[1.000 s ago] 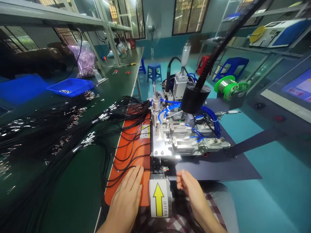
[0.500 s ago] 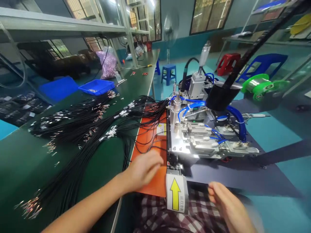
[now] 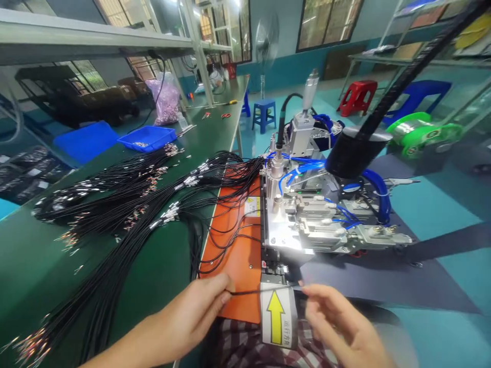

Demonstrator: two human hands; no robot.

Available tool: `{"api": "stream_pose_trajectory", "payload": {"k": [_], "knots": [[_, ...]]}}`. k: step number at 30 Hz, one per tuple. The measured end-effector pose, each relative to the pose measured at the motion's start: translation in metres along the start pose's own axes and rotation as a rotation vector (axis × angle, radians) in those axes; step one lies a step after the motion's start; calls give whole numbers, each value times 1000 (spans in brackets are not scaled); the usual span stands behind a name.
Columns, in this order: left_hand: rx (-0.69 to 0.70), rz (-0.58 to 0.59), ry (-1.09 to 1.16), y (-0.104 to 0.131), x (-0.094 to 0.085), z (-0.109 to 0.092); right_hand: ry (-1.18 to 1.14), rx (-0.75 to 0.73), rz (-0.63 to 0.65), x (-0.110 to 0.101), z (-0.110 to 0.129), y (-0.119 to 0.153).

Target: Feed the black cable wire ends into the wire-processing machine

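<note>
A thin black cable [image 3: 249, 292] runs across the orange plate [image 3: 241, 260] and over the top of the arrow label [image 3: 275, 312]. My left hand [image 3: 203, 306] pinches it at the plate's near left part. My right hand [image 3: 337, 322] is right of the label, thumb and fingertips near the cable's far end; the tip there is blurred. Behind the hands stands the metal machine [image 3: 318, 220] with blue tubes. Several other black cables [image 3: 226, 232] curve over the plate into the machine's left side.
Bundles of black cables [image 3: 134, 240] with bare ends cover the green table [image 3: 161, 276] at left. A blue tray [image 3: 148, 138] sits farther back. A black tube [image 3: 349, 153] hangs over the machine; a green wire spool [image 3: 416, 132] stands right.
My left hand has moved down and left and now pinches a cable. My right hand has moved left and up, its fingers now close to the cable's end. The view has shifted slightly.
</note>
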State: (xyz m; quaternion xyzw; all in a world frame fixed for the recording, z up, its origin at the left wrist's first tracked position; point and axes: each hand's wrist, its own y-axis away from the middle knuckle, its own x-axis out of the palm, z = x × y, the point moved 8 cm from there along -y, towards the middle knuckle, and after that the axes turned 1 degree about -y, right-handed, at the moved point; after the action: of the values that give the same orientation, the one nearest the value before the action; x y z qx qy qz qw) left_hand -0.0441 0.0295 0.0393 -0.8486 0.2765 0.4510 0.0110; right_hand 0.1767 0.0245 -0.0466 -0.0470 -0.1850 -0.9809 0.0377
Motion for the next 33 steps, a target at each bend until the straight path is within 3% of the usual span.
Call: {"api": "stream_pose_trajectory", "payload": {"k": [5, 9, 11, 15, 21, 26, 31, 33], "knots": [[0, 3, 196, -24, 25, -19, -271, 47, 80, 35, 9, -8], [23, 115, 442, -52, 35, -45, -302, 46, 168, 38, 11, -15], [0, 146, 499, -62, 37, -52, -309, 31, 152, 31, 12, -17], [-70, 148, 510, -73, 44, -51, -248, -14, 40, 14, 16, -21], [-61, 184, 819, -90, 57, -50, -93, -79, 108, -1, 22, -26], [-175, 195, 909, -92, 66, -40, -78, -135, 146, -11, 24, -24], [-287, 123, 1028, -88, 70, -33, 55, -209, -90, -22, 43, -16], [-310, 76, 1002, -88, 70, -29, 109, -176, -117, -18, 46, -14]]}}
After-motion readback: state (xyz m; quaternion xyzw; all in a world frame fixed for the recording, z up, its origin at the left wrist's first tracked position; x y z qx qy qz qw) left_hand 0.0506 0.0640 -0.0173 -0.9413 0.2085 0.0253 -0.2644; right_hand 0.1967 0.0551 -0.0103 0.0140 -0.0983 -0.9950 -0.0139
